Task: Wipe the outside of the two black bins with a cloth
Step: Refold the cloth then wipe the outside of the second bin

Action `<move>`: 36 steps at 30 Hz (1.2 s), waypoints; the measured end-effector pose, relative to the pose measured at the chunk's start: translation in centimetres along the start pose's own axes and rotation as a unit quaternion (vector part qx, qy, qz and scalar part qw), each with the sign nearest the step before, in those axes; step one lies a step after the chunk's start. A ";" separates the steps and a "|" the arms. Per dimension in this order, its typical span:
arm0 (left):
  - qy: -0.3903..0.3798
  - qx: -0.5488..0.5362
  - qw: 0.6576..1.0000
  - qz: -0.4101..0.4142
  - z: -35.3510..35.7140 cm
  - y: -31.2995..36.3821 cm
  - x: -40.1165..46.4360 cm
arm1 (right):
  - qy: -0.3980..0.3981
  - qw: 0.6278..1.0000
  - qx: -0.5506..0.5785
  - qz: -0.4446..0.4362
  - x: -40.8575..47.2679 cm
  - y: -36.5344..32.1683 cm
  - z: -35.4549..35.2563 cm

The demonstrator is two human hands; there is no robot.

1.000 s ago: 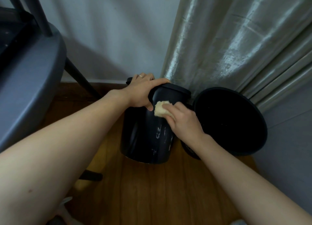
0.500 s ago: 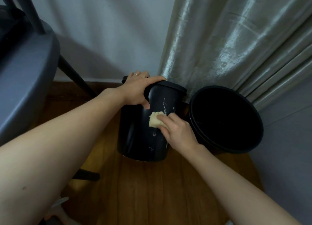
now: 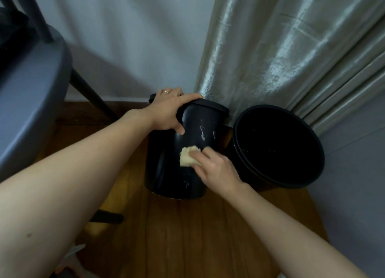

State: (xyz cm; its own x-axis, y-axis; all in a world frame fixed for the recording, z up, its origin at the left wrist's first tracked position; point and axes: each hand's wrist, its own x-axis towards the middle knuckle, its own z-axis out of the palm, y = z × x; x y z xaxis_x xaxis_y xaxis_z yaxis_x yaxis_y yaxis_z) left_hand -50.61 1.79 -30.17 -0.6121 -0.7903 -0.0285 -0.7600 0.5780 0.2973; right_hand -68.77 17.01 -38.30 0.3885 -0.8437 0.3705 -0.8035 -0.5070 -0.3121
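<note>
Bins, both black, are standing on the wooden floor [image 3: 198, 232] in a corner. The lidded bin [image 3: 166, 152] is sitting upright to the left, with pale smears showing on its side below the lid [image 3: 210, 107]. A small cream cloth [image 3: 187, 157] is lying flat against this bin's side, about halfway down. The right hand [image 3: 216, 169] is pressing the cloth against the bin, its fingers reaching over the cloth's right edge and gripping it there. The left hand [image 3: 169, 111] is wrapping over the near left edge of the lid, fingers curling across the top and the thumb pointing down the bin's side, so its grip is grasping the lid. A ring [image 3: 166, 92] is showing on one finger of that hand.

The open bin [image 3: 277, 181] is sitting just beside the lidded one on the right, appearing to tilt so its dark inside is facing the camera; whether the two are touching cannot be told. A shiny grey curtain [image 3: 281, 48] is hanging behind both bins, reaching down to them. A pale wall [image 3: 125, 38] is running behind to the left. A grey chair [image 3: 27, 102] with dark legs is standing well apart at the far left.
</note>
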 end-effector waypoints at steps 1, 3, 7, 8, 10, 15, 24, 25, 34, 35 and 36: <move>0.001 -0.001 1.000 0.000 0.0 -0.1 0.0 | -0.024 0.999 0.006 -0.023 -1.0 -0.1 0.4; 0.001 -0.008 1.000 -0.001 0.1 -0.2 0.0 | -0.079 0.995 0.010 -0.064 -2.2 -0.3 0.8; 0.004 -0.003 1.000 -0.004 0.0 -0.3 0.0 | -0.052 0.997 -0.012 -0.047 -0.5 -0.2 0.4; 0.005 -0.001 1.000 -0.005 0.1 -0.4 -0.1 | -0.024 1.000 -0.009 -0.009 0.1 -0.2 0.2; 0.006 -0.001 1.000 -0.007 0.2 -0.4 -0.1 | 0.009 0.999 -0.001 0.043 0.5 -0.3 0.2; 0.005 -0.009 1.000 -0.001 0.1 -0.4 -0.1 | -0.058 0.998 0.022 -0.031 -3.0 -0.9 1.7; 0.001 -0.010 1.000 -0.006 -0.1 -0.5 -0.2 | -0.013 1.000 0.015 0.007 -0.7 0.6 0.2; 0.001 -0.009 1.000 -0.006 -0.1 -0.5 -0.2 | 0.015 0.999 0.017 0.037 -0.5 0.8 0.1; -0.005 -0.025 1.000 -0.013 -0.3 -0.4 -0.3 | -0.136 0.986 0.045 -0.083 -6.0 -0.7 2.8; -0.005 -0.022 1.000 -0.014 -0.2 -0.4 -0.3 | -0.138 0.986 0.046 -0.083 -6.0 -0.8 2.8; -0.005 -0.019 1.000 -0.017 -0.2 -0.3 -0.3 | -0.138 0.986 0.043 -0.084 -5.9 -0.7 2.8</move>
State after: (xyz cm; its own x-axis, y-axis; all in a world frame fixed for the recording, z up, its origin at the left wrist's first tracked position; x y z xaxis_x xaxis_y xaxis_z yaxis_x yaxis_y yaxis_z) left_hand -50.19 1.79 -30.03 -0.5889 -0.8068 -0.0481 -0.7711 0.5430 0.3324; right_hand -69.23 21.90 -42.70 0.6306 -0.7563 0.1744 -0.6806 -0.6468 -0.3442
